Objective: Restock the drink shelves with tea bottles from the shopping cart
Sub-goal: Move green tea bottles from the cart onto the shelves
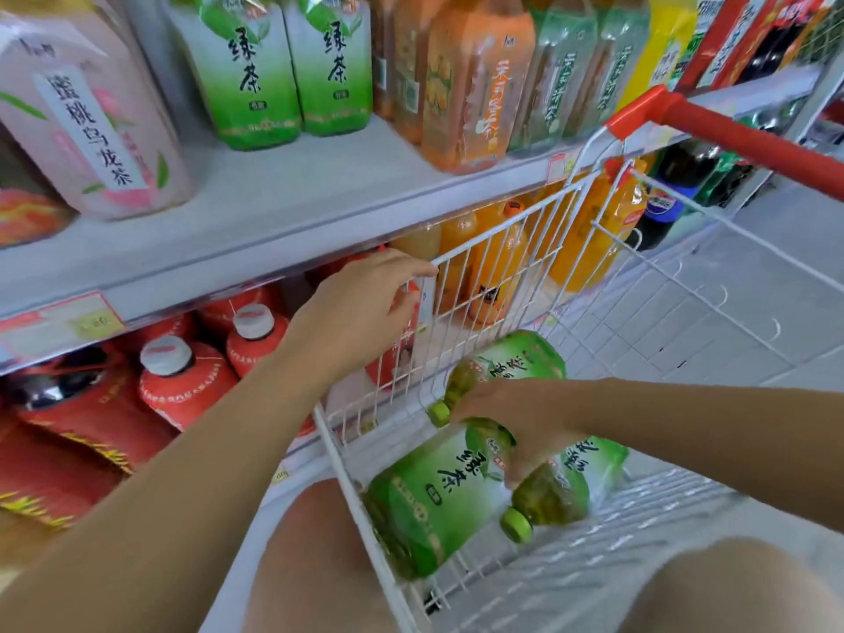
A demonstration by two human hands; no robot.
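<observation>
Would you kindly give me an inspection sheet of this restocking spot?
Surface: grey metal shelf, carrying upright drink bottles.
Job's things: three green-labelled plastic tea bottles lying in white wire shopping cart; two matching upright bottles on shelf.
Clutter: pink oolong bottle, orange-labelled bottle.
Grippers: left hand grips cart rim; right hand grips one tea bottle's top.
Cables: nothing seen.
Surroundings: grey tiled floor.

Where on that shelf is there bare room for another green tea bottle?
Bare shelf board lies in front of the two standing green tea bottles, between the pink oolong bottle and the orange bottle. Right of that, pale green bottles stand packed.
</observation>
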